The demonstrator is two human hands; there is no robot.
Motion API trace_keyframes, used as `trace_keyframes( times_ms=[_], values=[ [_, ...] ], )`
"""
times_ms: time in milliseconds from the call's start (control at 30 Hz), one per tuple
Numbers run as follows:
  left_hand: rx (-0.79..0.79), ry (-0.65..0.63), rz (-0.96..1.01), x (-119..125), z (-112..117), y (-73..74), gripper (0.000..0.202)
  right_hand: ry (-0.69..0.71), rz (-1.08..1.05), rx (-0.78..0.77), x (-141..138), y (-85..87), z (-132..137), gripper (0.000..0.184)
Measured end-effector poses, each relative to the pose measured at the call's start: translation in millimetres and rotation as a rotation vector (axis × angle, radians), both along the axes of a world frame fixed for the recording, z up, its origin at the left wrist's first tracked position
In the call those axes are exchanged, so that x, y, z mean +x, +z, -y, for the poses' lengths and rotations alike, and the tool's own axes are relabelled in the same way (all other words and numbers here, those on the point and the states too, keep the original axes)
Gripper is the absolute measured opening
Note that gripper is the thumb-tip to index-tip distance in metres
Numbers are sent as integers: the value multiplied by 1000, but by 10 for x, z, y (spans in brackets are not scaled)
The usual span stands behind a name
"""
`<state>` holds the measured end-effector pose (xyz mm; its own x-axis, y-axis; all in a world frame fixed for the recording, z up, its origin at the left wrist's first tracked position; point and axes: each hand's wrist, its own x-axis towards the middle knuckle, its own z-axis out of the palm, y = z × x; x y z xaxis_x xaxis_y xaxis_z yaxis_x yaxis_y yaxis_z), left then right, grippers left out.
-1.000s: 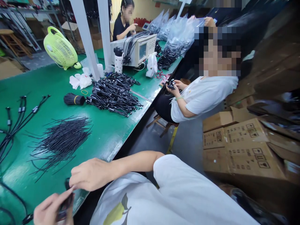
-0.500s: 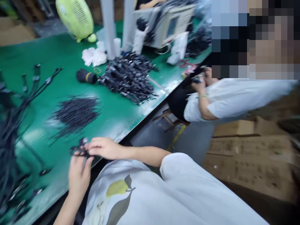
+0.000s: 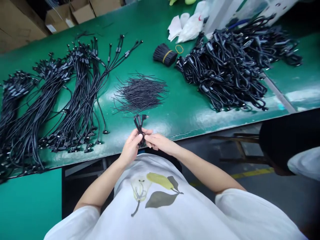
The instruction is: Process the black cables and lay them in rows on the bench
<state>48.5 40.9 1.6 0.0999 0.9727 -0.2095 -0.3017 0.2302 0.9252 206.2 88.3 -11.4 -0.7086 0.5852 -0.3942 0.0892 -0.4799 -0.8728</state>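
Where both hands [image 3: 130,150] [image 3: 160,144] meet, folded black cable [image 3: 139,124], upright.

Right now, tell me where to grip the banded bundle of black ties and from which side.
Likely from above, pinching the bundle of black ties across its yellow band: it lies flat on the green table, and the band cinches it there.

The flat green table mat [image 3: 180,113] looks smooth and faintly glossy, with pale sheen patches; the small folded black cable [image 3: 139,122] has matt plastic sheathing; the brown cardboard boxes [image 3: 82,11] look dull, papery
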Motion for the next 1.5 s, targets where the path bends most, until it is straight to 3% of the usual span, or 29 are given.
trace_keyframes(
  times_ms=[100, 167, 233, 300, 367, 500, 633, 800, 900, 1000, 1100, 1200, 1267, 1367, 1500],
  values=[
    [-39, 42, 105, -5, -36, 48, 22, -122, 104, 330, 34, 52, -85, 33],
    [-40, -27, 60, 7, -22, 55, 26, -238, 4, 378, 17, 145, -134, 52],
    [-70, -147, -1, 30, 18, 47, 32, -274, -99, 354, -38, 264, -148, 60],
    [-114, -256, 3, 43, 61, 42, 39, -278, -169, 296, -107, 371, -132, 50],
    [-162, -342, 100, 33, 93, 51, 47, -223, -268, 189, -161, 438, -110, 42],
    [-282, -488, 323, -12, 123, 102, 50, -79, -533, 46, -191, 460, -100, 48],
    [-340, -505, 327, 7, 127, 153, 49, -58, -699, -20, -203, 439, -108, 55],
    [-252, -429, 112, 47, 72, 223, 40, -213, -521, -15, -212, 366, -134, 45],
    [-165, -341, 8, 42, 31, 250, 35, -279, -467, 130, -149, 297, -199, 44],
    [-146, -265, 3, 38, 6, 222, 38, -285, -251, 429, -30, 259, -262, 41],
    [-153, -201, -36, 62, -1, 163, 47, -304, -22, 712, 76, 281, -272, 31],
    [-157, -148, -41, 110, -10, 139, 55, -323, 56, 853, 119, 340, -240, 31],
    [-188, -121, 29, 134, -22, 156, 56, -356, 69, 848, 122, 365, -221, 35],
    [-262, -111, 154, 127, -36, 206, 52, -347, -15, 669, 135, 349, -223, 33],
    [-355, -309, 271, 86, -18, 260, 47, -328, -212, 414, 195, 270, -264, 27]
  ],
)
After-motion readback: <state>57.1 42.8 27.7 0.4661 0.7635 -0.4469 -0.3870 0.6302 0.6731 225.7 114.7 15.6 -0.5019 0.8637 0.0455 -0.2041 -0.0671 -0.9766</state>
